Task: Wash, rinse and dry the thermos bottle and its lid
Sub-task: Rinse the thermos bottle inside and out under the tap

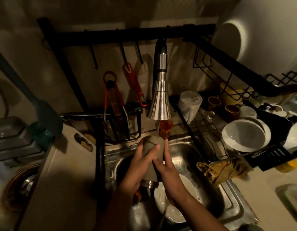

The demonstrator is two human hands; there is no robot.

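Both hands (153,165) clasp thermos bottle (152,157) under faucet (159,97).

Two bare forearms enter from the lower frame, sleeveless to the edge; left hand (141,162) and right hand (167,169) ungloved, no rings visible

Dim warm light; pale wall (111,7); beige counter (66,172); black rack (127,33) above steel sink (191,150).

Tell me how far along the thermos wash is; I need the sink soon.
Done: can't tell whether soaping is finished. In hand: both hands, left hand and right hand, hold the thermos bottle under a thin stream from the faucet over the sink, so rinsing or wetting. Left: drying; the lid isn't clearly visible.
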